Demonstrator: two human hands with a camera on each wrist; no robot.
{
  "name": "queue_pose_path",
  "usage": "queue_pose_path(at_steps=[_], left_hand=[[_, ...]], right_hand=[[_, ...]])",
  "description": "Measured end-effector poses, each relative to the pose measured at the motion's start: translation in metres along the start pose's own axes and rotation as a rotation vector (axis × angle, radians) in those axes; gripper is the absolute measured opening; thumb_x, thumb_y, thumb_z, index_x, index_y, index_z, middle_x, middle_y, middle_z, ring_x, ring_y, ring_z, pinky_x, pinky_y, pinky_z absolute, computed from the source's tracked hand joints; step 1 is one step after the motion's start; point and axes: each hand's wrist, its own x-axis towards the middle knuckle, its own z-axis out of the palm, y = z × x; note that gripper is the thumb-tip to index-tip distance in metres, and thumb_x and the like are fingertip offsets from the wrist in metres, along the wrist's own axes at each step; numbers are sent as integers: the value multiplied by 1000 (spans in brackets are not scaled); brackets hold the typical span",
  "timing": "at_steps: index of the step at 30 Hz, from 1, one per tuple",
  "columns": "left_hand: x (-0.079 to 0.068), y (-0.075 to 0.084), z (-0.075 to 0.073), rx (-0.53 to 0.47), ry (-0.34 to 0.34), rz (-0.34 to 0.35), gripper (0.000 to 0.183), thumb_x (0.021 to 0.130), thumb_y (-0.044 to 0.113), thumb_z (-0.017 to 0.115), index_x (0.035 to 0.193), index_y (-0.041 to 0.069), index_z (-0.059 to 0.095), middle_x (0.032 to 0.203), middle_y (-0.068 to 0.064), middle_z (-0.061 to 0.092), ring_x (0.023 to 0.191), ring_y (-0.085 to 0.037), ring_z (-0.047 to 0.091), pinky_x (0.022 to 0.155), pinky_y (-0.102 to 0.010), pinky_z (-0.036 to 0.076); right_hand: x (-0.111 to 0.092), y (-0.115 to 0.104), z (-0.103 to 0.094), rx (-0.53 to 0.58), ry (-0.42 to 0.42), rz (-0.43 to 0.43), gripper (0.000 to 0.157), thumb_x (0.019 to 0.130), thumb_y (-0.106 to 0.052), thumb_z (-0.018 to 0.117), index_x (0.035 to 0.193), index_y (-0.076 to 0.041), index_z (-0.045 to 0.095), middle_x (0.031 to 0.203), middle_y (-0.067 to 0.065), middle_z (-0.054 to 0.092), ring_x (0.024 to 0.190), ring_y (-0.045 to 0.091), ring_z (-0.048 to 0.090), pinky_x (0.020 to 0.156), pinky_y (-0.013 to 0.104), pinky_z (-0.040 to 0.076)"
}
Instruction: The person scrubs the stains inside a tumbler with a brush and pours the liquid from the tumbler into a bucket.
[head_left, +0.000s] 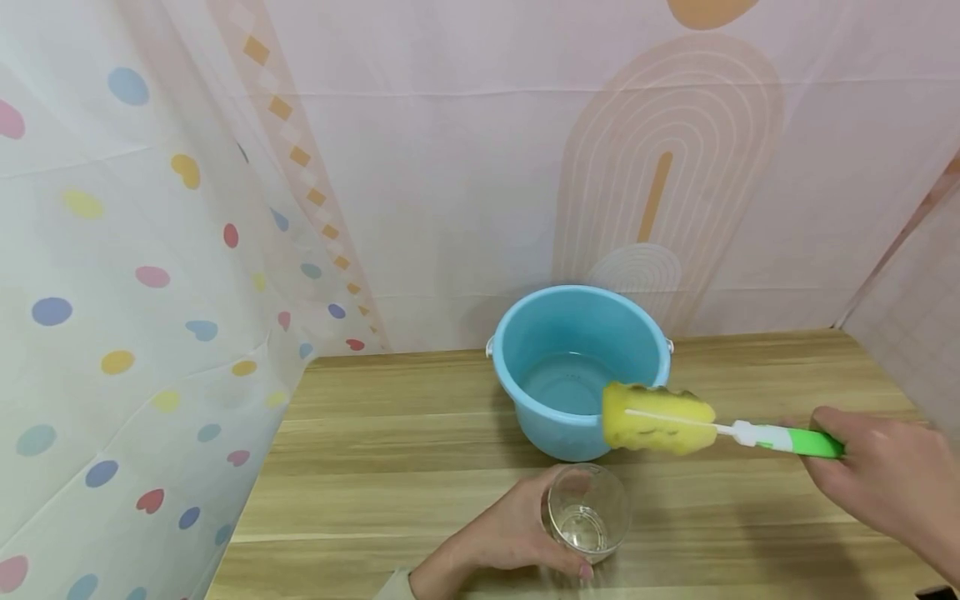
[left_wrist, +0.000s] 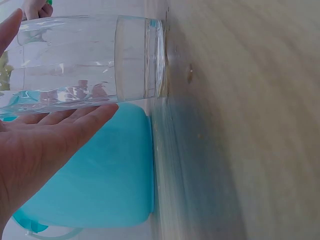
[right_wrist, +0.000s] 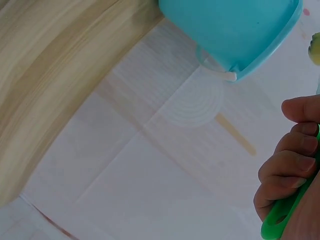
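My left hand (head_left: 517, 523) holds a clear drinking glass (head_left: 600, 508) upright on the wooden table, thumb on the near side and fingers on the far side. In the left wrist view the glass (left_wrist: 75, 57) looks wet, with its base at the tabletop. My right hand (head_left: 888, 475) grips the green handle of a yellow sponge cup brush (head_left: 663, 419). The sponge head is in the air, pointing left, in front of the right part of a light blue bucket (head_left: 555, 435). From the right wrist, the fingers (right_wrist: 285, 167) are seen curled round the handle.
Some water lies in the bottom of the bucket, which stands behind the glass near the back of the wooden table (head_left: 375, 450). A patterned cloth (head_left: 450, 208) hangs behind the table, and a dotted one (head_left: 150, 375) hangs at the left.
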Motion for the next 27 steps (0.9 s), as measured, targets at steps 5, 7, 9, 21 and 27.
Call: queue_pose_path(at_steps=[5,7,9,21,27], left_hand=[[0,0,0,-2,-7,16,90,75,15,97,151,15,50,145,-6,59,133,-18,55,113,-32,43],[0,-1,0,-5,-9,25,90,75,14,97,152,12,50,145,-6,59,133,-20,55,113,-34,44],[1,-1,0,-6,-8,34,90,75,14,97,151,12,50,144,-4,59,132,-20,56,112,-35,45],[1,-1,0,-36,-27,42,88,77,14,96,151,24,50,144,2,60,133,-18,55,114,-37,44],[2,0,0,-46,-30,36,90,76,13,97,151,28,49,142,8,59,133,-20,55,115,-38,42]], right_hand=[[3,-4,1,-3,-3,-39,34,96,-40,44,64,-32,38,60,-24,17,54,-6,11,42,18,15],[4,-5,1,-7,6,-49,44,103,-52,37,63,-32,35,61,-23,16,54,-6,10,42,18,14],[4,-7,2,-12,17,-54,51,105,-61,33,63,-31,31,61,-23,16,53,-6,11,43,18,14],[7,-14,1,-66,-13,-149,53,105,-54,22,63,-27,41,60,-21,19,54,-5,11,42,18,15],[10,-16,1,-66,-4,-166,53,107,-59,25,64,-29,33,62,-22,16,54,-5,11,43,18,14]])
